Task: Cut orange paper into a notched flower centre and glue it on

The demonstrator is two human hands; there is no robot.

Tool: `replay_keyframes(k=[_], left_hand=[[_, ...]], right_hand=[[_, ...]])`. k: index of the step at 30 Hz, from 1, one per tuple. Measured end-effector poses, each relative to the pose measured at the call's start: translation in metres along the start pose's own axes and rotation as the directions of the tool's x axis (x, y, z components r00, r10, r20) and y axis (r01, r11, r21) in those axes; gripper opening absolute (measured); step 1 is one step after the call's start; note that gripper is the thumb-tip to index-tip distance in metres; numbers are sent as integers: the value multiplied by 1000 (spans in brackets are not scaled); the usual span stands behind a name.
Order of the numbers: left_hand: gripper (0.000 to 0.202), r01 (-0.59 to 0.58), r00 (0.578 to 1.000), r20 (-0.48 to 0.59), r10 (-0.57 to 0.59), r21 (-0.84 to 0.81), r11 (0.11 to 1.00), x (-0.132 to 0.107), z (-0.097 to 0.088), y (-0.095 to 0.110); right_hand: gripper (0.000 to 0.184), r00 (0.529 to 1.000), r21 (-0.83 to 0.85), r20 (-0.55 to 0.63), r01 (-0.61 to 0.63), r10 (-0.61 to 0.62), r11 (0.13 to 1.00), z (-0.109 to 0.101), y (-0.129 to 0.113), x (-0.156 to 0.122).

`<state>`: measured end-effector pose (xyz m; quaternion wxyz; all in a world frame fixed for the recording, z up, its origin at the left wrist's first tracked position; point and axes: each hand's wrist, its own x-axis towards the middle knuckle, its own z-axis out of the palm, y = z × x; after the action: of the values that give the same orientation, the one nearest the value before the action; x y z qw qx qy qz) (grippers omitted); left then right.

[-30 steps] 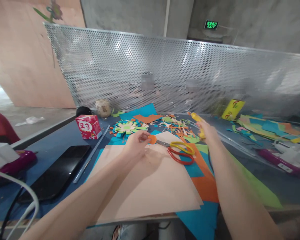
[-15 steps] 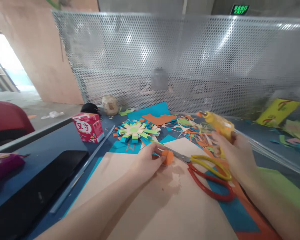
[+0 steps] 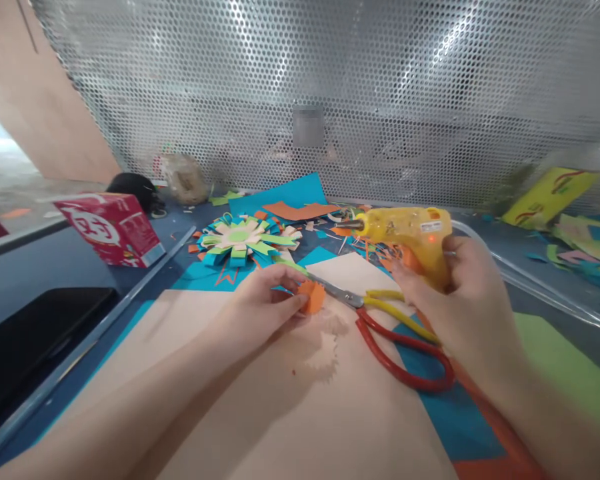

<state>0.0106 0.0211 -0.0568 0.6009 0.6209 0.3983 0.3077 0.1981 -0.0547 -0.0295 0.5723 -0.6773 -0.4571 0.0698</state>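
My left hand (image 3: 257,303) pinches a small orange fringed paper piece (image 3: 312,296) just above a peach paper sheet (image 3: 260,400). My right hand (image 3: 460,300) is wrapped round a yellow glue gun (image 3: 405,230), whose nozzle points left, a hand's width right of the orange piece. Scissors with red and yellow handles (image 3: 395,333) lie between the two hands, blades toward the orange piece. A layered paper flower in green, blue and cream (image 3: 243,240) lies beyond my left hand.
A red carton (image 3: 110,227) and a black tablet (image 3: 25,340) sit at the left, with a metal ruler (image 3: 105,320) between them and the paper. Paper scraps (image 3: 350,233) and blue, orange and green sheets litter the table. A perforated metal screen (image 3: 300,87) closes the back.
My right hand has drawn the glue gun in from the far right toward the orange piece. The view has moved closer and lower; my left hand keeps its pinch.
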Motion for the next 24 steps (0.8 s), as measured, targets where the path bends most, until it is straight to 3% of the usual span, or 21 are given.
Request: replay_keyframes(k=[3, 6, 10, 14, 16, 21, 24], left_hand=[[11, -140, 989, 56, 135, 92, 986, -3, -1, 2], [10, -210, 978, 39, 207, 91, 973, -6, -1, 8], [18, -103, 990, -97, 103, 9, 995, -5, -5, 14], [25, 4, 976, -219, -14, -46, 999, -4, -10, 17], [26, -5, 966, -259, 1, -14, 1000, -5, -12, 18], [19, 8, 954, -299, 2, 33, 999, -8, -13, 21], [16, 21, 950, -313, -6, 46, 999, -9, -13, 23]], right_hand=[[43, 992, 39, 40, -120, 119, 992, 0, -3, -2], [42, 998, 50, 32, -62, 60, 997, 0, -4, -4], [40, 989, 15, -15, 144, -144, 989, 0, -1, -6], [45, 957, -175, -17, 283, -290, 943, -3, 7, -7], [43, 909, -322, 39, 404, -415, 856, -6, 11, -7], [32, 730, -593, 168, 611, -662, 524, -9, 13, -8], [26, 682, -595, 223, 661, -696, 457, -9, 14, -8]])
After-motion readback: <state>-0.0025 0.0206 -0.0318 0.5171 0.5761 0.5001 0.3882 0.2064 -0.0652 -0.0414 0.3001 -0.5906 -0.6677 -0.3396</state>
